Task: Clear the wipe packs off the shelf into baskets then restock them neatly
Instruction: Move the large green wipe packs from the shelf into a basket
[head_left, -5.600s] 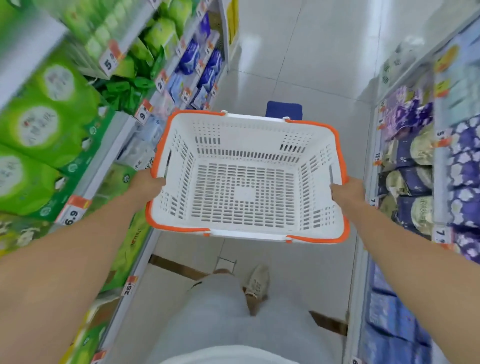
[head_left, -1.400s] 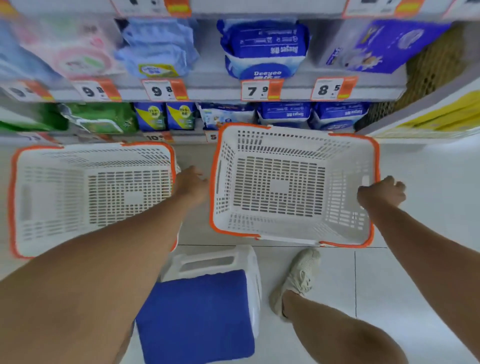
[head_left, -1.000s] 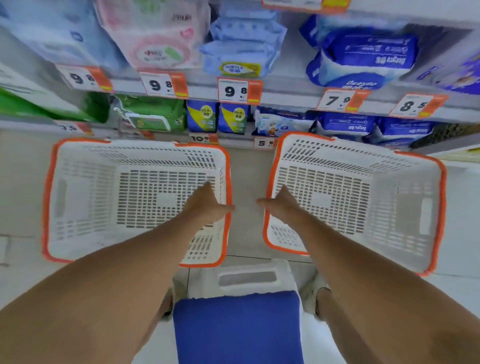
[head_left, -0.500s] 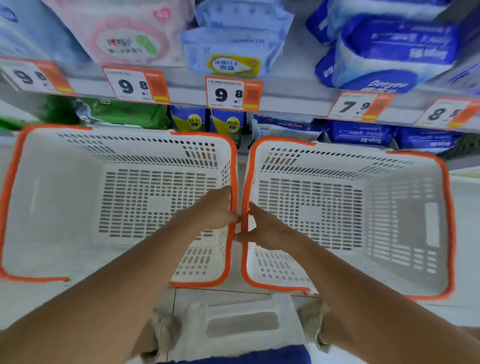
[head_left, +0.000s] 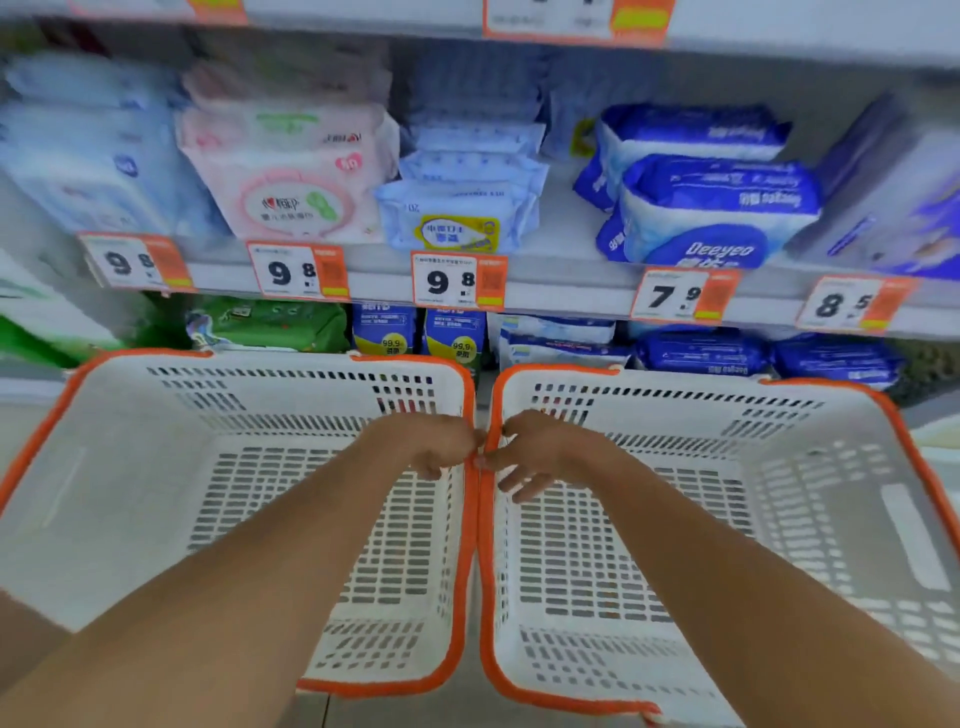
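Two baskets sit side by side below the shelf (head_left: 571, 304). The left hand (head_left: 436, 441) grips the left basket (head_left: 130, 467) rim; the right hand (head_left: 530, 447) pinches the right basket (head_left: 831, 519) rim, other fingers loose. Wipe packs (head_left: 711, 208) lie on the shelf.

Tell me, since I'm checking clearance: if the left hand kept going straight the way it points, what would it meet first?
Likely the right hand: the left hand, at the left basket's inner rim, points toward it, almost touching; depth is unclear.

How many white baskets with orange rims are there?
2. The left basket sits below the green packs, and the right basket sits beside it below the blue packs, their orange rims almost touching. Both are empty.
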